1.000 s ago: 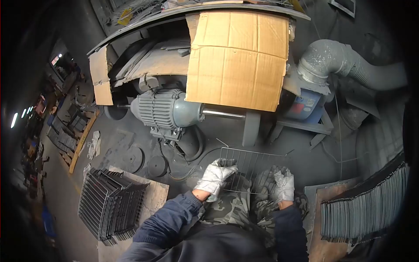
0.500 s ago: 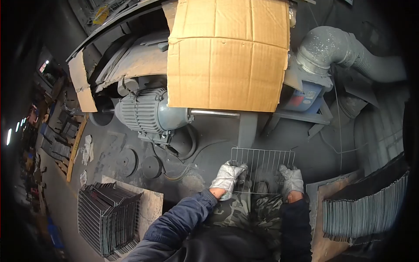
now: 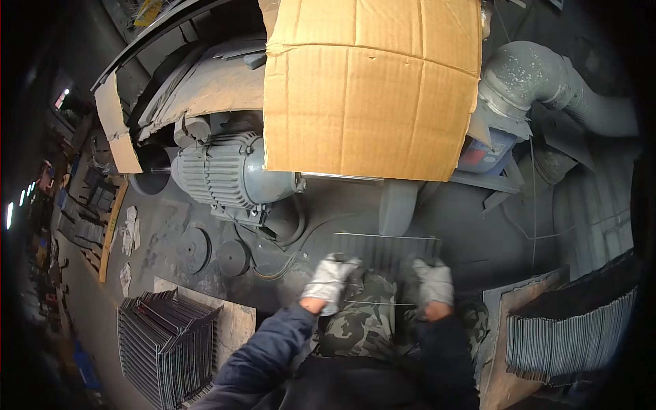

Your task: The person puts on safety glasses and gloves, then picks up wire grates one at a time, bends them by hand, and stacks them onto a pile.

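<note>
A thin wire rack (image 3: pixel 388 237) hangs over my lap, its bars blurred by motion. My left hand (image 3: pixel 331 280), in a grey-white glove, is closed on the rack's left side. On its right side, my right hand (image 3: pixel 433 281), gloved the same way, grips the frame. Beyond the rack stands a grey post or wheel edge (image 3: pixel 398 208) below a large cardboard sheet (image 3: pixel 369 102); the rack's far edge appears close to it, but contact cannot be made out.
A grey motor (image 3: pixel 222 171) stands behind my left hand. Stacked dark racks (image 3: pixel 167 342) lie at the left, and another rack stack (image 3: pixel 570 338) at the right. Round discs (image 3: pixel 195 249) lie on the floor. A wide duct (image 3: pixel 526 78) runs at the upper right.
The rack and both hands have shifted left since half a second ago. Earlier, the rack swung from a tilt to level between my hands. The camera view has also shifted.
</note>
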Motion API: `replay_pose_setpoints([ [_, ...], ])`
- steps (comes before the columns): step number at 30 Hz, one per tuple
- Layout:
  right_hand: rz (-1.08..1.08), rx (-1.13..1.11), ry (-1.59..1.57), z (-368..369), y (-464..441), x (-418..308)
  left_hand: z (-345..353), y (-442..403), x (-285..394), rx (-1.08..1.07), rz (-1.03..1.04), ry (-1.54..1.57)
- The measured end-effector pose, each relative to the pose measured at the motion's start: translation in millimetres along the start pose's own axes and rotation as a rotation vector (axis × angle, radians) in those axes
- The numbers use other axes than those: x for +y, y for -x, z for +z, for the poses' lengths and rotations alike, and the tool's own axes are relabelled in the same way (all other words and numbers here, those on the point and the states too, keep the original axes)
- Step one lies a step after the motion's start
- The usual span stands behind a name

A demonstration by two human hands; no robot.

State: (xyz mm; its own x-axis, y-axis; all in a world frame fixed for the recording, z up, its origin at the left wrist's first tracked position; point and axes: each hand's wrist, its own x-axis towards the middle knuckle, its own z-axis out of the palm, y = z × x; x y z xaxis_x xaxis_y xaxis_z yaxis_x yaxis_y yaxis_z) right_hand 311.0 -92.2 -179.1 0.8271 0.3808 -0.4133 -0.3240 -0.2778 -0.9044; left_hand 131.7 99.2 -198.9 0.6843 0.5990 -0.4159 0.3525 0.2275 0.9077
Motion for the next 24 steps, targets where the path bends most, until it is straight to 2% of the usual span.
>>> replay_pose_setpoints([
  [1,0.071,0.081,-0.028,-15,11,-21,21,-4,14,-0.083,-0.045,0.0],
  [2,0.082,0.146,0.043,-35,12,-24,44,-12,6,-0.147,-0.227,0.279],
  [3,-0.016,0.132,0.056,-63,-5,4,65,-25,-21,-0.001,0.286,-0.105],
  [5,0.041,0.181,0.004,-74,-17,8,74,-19,0,-0.127,-0.049,0.176],
  [8,0.045,0.107,0.063,-30,1,-19,42,-18,-14,-0.069,-0.109,0.22],
  [9,0.023,0.073,0.225,-13,-2,-18,21,-4,4,-0.003,-0.082,0.113],
  [10,0.041,-0.026,0.057,9,-4,-6,-3,-5,-13,0.038,-0.045,0.118],
  [11,0.004,-0.066,0.093,26,-11,17,-21,-2,-21,0.077,-0.012,0.122],
  [13,-0.033,-0.082,0.112,53,-23,48,-47,3,-28,0.139,-0.142,0.142],
  [14,-0.028,-0.073,0.077,49,-19,43,-51,-3,-44,0.136,0.01,0.079],
  [16,-0.026,-0.055,0.012,32,-5,18,-28,5,1,0.046,-0.094,0.163],
  [17,0.059,-0.045,-0.159,18,-3,7,-10,5,17,-0.001,-0.144,0.205],
  [18,0.124,0.085,-0.043,-1,1,-8,11,-5,10,-0.049,-0.117,0.204],
  [19,0.002,0.137,0.265,-34,-12,9,34,-18,-2,-0.097,-0.094,0.205],
  [20,0.042,0.165,-0.001,-52,-18,18,58,-32,-22,-0.083,0.059,0.103],
  [21,0.047,0.143,-0.016,-68,-21,14,73,-40,-36,-0.071,0.212,-0.003],
  [22,0.025,0.114,0.028,-77,-28,15,74,-20,7,-0.106,-0.056,0.094],
  [24,0.007,0.08,0.077,-68,-29,9,61,-27,-18,-0.116,-0.117,0.255],
])
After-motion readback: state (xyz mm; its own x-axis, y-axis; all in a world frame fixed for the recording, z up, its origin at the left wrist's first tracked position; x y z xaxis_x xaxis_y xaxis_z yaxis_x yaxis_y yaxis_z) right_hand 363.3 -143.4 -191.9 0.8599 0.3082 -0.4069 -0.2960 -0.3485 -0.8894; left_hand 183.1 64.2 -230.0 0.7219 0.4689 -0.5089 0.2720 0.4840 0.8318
